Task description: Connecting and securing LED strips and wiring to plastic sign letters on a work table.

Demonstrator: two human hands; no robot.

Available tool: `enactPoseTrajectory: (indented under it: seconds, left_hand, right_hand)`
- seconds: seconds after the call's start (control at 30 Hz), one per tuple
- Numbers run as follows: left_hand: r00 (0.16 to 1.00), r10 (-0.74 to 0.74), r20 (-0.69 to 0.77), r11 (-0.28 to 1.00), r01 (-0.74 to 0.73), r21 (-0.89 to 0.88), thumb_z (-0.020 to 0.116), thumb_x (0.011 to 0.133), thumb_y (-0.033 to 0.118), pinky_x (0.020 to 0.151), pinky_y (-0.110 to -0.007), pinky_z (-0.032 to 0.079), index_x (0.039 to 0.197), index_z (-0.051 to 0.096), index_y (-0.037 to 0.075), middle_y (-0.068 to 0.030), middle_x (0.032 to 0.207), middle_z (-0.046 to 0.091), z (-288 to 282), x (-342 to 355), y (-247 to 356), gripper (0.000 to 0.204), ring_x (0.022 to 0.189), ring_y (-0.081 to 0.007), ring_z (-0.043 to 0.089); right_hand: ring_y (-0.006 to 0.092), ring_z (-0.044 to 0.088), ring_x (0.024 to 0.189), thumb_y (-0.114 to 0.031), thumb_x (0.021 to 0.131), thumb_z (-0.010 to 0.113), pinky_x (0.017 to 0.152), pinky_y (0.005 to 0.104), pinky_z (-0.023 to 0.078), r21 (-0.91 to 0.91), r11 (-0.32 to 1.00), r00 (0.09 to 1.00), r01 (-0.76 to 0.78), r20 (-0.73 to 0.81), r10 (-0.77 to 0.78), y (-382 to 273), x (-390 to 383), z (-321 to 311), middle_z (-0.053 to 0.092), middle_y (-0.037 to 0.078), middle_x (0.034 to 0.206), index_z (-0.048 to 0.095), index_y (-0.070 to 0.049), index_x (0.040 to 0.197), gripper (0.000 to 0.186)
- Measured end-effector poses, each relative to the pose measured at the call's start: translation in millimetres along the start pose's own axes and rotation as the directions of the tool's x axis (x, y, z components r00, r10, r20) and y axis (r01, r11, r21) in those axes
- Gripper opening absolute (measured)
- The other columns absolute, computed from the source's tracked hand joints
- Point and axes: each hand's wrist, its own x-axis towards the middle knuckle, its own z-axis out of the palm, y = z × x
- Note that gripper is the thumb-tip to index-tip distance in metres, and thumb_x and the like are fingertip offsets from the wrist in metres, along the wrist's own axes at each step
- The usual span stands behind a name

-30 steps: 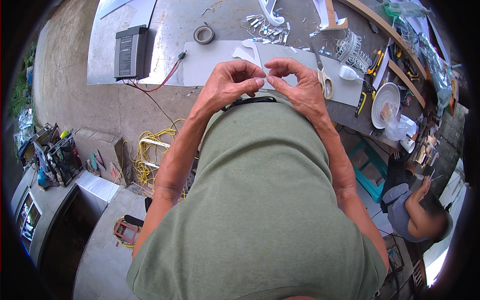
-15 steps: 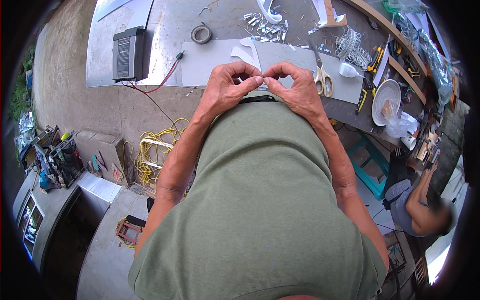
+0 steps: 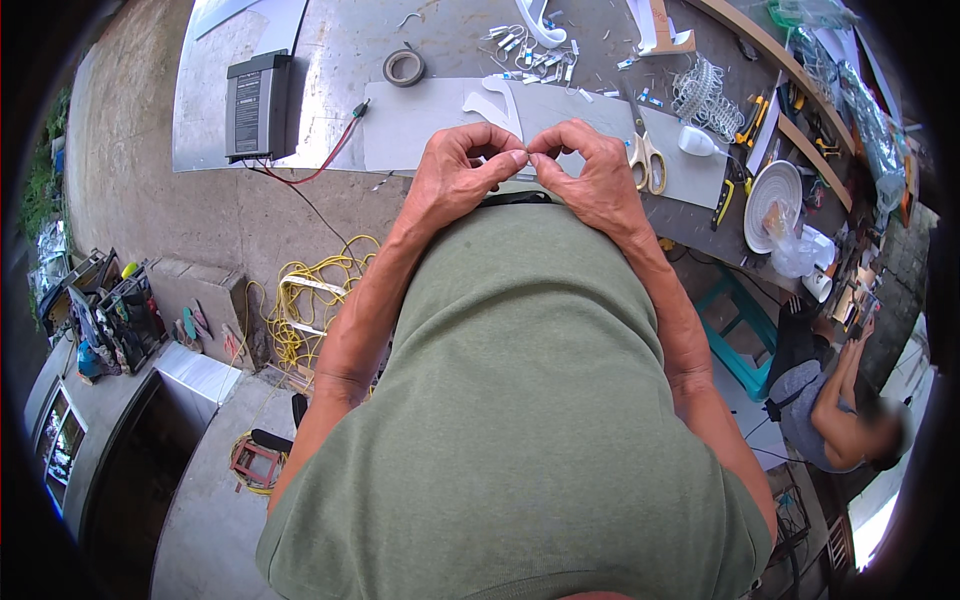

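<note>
Over the table's near edge, my left hand [image 3: 465,170] and my right hand [image 3: 592,178] meet fingertip to fingertip. Thumb and forefinger of each are pinched together; whatever lies between them is too small to make out. Just beyond the hands, a white curved cut-out piece [image 3: 507,100] rests on a flat grey sheet [image 3: 405,130]. Scissors with cream handles [image 3: 655,165] lie right of my right hand. Farther back is a loose pile of small white modules [image 3: 545,65] with thin wires. A dark roll of tape [image 3: 404,68] sits left of that pile.
At the left of the metal table stands a black power unit [image 3: 258,108] with a red cable [image 3: 325,170]. To the right are a white coil [image 3: 703,98], a white bottle [image 3: 697,141], a cutter knife [image 3: 722,203] and a round white lid [image 3: 772,205]. Another person [image 3: 835,405] sits beyond a teal stool [image 3: 738,335].
My hands stay pinched together in almost the same place, with only a slight shift of the fingers. The table's things have not moved.
</note>
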Motion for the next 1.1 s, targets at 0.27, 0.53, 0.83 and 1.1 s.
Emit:
enactPoseTrajectory:
  seconds: [0.27,0.53,0.83,1.1]
  left_hand:
    - [1.000,0.019,-0.021,1.000,-0.019,0.006,0.075,0.088,0.022,0.059,-0.024,0.047,0.094,0.073,-0.001,-0.0021,0.079,0.069,1,3,-5,0.023,0.066,-0.0065,0.057]
    - [0.999,0.032,0.012,0.984,-0.034,0.173,0.073,0.089,0.015,0.062,-0.021,0.049,0.097,0.072,-0.003,-0.0014,0.082,0.068,0,2,12,0.019,0.069,-0.0052,0.057]
    - [0.999,0.027,0.025,0.969,-0.032,0.243,0.072,0.086,0.014,0.061,-0.020,0.046,0.089,0.070,-0.002,0.0017,0.078,0.064,0,-1,23,0.016,0.068,-0.0028,0.055]
    - [0.998,0.054,-0.013,0.977,-0.050,0.207,0.068,0.080,0.014,0.060,-0.023,0.047,0.085,0.070,-0.003,-0.0013,0.073,0.065,7,-1,15,0.018,0.067,-0.0047,0.056]
  right_hand:
    - [0.0180,0.066,0.077,-0.004,0.081,0.070,0.071,0.0314,0.053,-0.028,0.999,1.000,0.023,0.018,-0.023,2,0,-1,0.068,0.008,0.085,0.070,-0.001,0.092,0.011]
    - [0.0245,0.059,0.077,-0.003,0.077,0.070,0.074,0.0380,0.046,-0.180,0.955,0.969,0.235,-0.038,-0.245,-1,1,1,0.060,0.008,0.079,0.061,-0.005,0.085,0.012]
    - [0.0271,0.058,0.082,-0.003,0.076,0.069,0.075,0.0403,0.046,-0.267,0.904,0.941,0.333,0.032,-0.337,-11,1,-4,0.059,0.010,0.083,0.059,-0.003,0.088,0.015]
    - [0.0290,0.055,0.078,0.000,0.077,0.064,0.073,0.0409,0.047,-0.214,0.929,0.953,0.302,0.090,-0.289,-15,1,-2,0.057,0.012,0.081,0.056,-0.002,0.086,0.012]
